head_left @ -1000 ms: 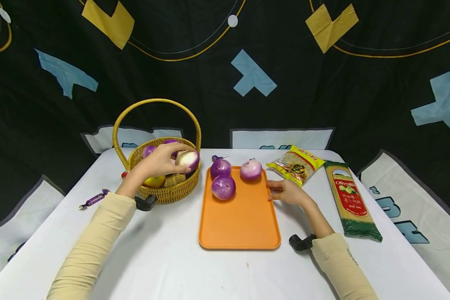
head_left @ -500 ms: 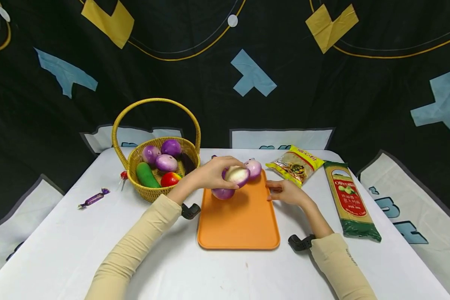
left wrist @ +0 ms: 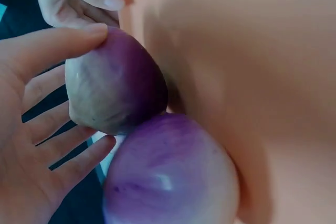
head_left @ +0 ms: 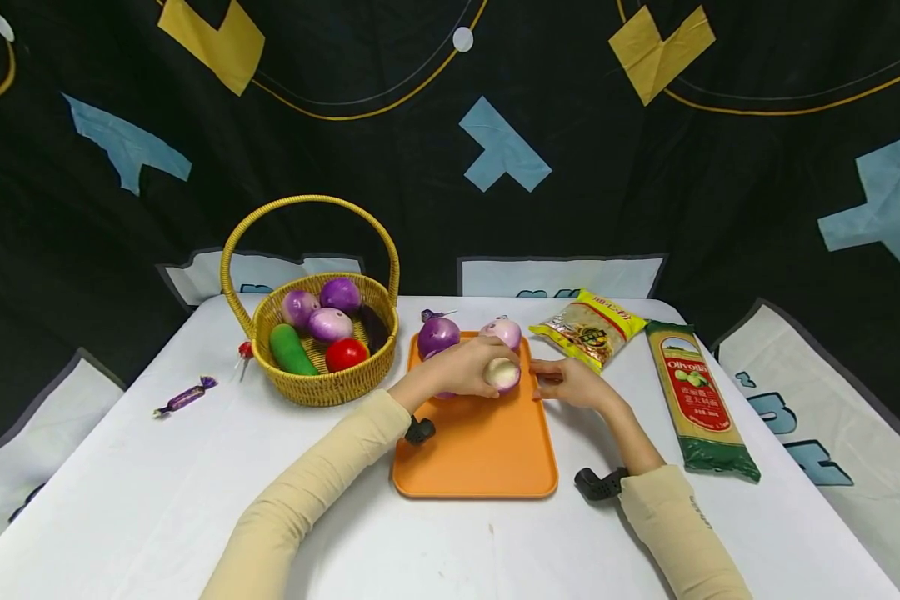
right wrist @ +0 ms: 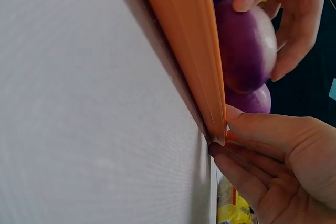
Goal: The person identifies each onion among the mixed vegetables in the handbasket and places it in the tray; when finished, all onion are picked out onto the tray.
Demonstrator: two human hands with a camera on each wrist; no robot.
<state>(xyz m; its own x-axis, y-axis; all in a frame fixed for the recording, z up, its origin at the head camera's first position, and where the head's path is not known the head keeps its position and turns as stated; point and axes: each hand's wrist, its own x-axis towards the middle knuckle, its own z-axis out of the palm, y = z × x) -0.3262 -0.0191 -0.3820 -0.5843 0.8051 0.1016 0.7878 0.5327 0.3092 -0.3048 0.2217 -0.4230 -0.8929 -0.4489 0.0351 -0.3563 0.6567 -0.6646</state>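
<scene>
My left hand (head_left: 461, 367) holds a purple-and-white onion (head_left: 503, 375) between thumb and fingers, at the right side of the orange tray (head_left: 480, 454). In the left wrist view, this onion (left wrist: 118, 82) sits right against another onion (left wrist: 170, 171), which the hand mostly hides in the head view. Farther back on the tray are a dark purple onion (head_left: 438, 335) and a paler one (head_left: 501, 330). My right hand (head_left: 573, 383) pinches the tray's right edge; the right wrist view shows its thumb on the rim (right wrist: 215, 108) and fingers beneath.
At left stands a wicker basket (head_left: 330, 392) with several onions, a cucumber (head_left: 291, 350), a tomato (head_left: 347, 356) and an eggplant (head_left: 372, 329). A lollipop (head_left: 245, 352) and wrapped candy (head_left: 185, 396) lie nearby. A yellow bag (head_left: 592, 329) and a pasta packet (head_left: 701, 392) lie at right.
My left hand has carried the onion from above the basket rightward over the tray, down to its right side beside the pale onion. The right hand has stayed at the tray's edge.
</scene>
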